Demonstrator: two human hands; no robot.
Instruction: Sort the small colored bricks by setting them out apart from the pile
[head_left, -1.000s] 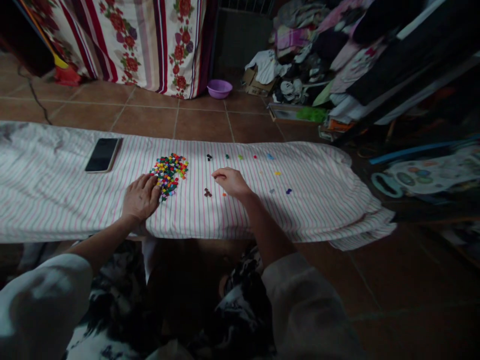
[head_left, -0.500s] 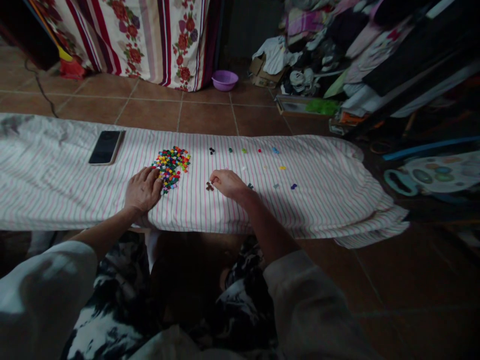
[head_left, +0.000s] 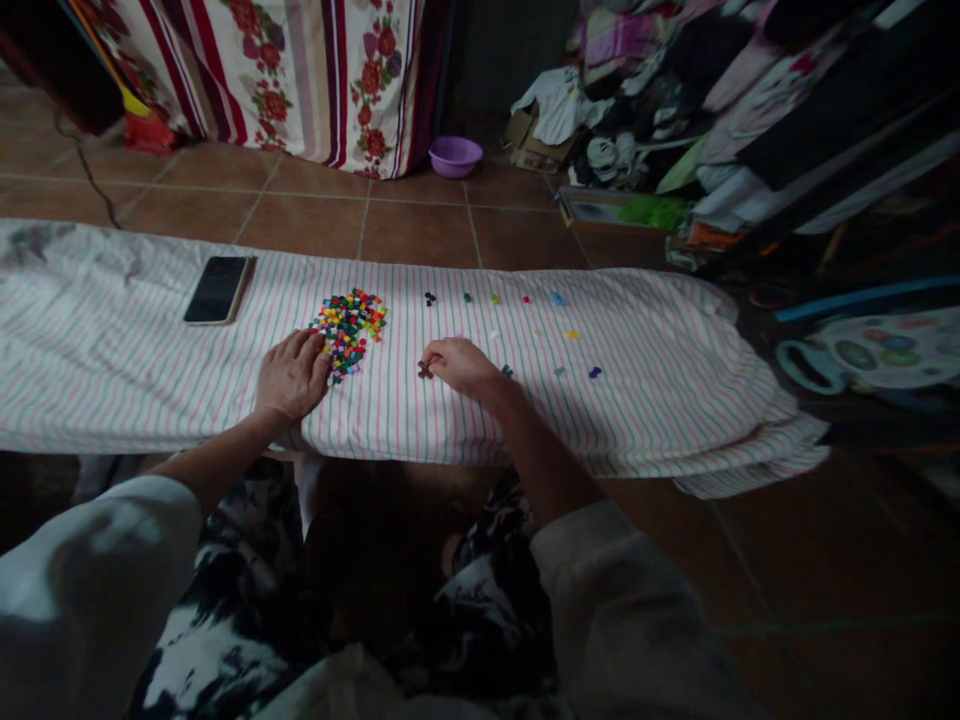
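My left hand (head_left: 294, 376) lies palm down with its fingers stretched out, its fingertips at the left edge of a heap of small multicoloured cubes (head_left: 349, 325). My right hand (head_left: 463, 365) is pinched, thumb and fingertips down at a little group of brown cubes (head_left: 424, 370). Whatever sits between those fingertips is too small to make out. Small sorted groups lie around it by colour: black cubes (head_left: 430, 298), dark green (head_left: 467, 297), light green (head_left: 495, 299), red (head_left: 526, 299), blue (head_left: 559, 298), yellow (head_left: 572, 335) and purple (head_left: 595, 372).
The cubes rest on a striped cloth (head_left: 660, 400) over a long, low surface. A phone (head_left: 218, 290) lies on it at the left. Beyond, on the tiled floor, stand a purple basin (head_left: 455, 156), a red dustpan (head_left: 149, 131) and heaped clothes. A floral curtain (head_left: 300, 80) hangs behind.
My right hand has lowered slightly, its fingertips now at the brown cubes instead of just above them. My left hand stays beside the heap. The whole view has shifted a little.
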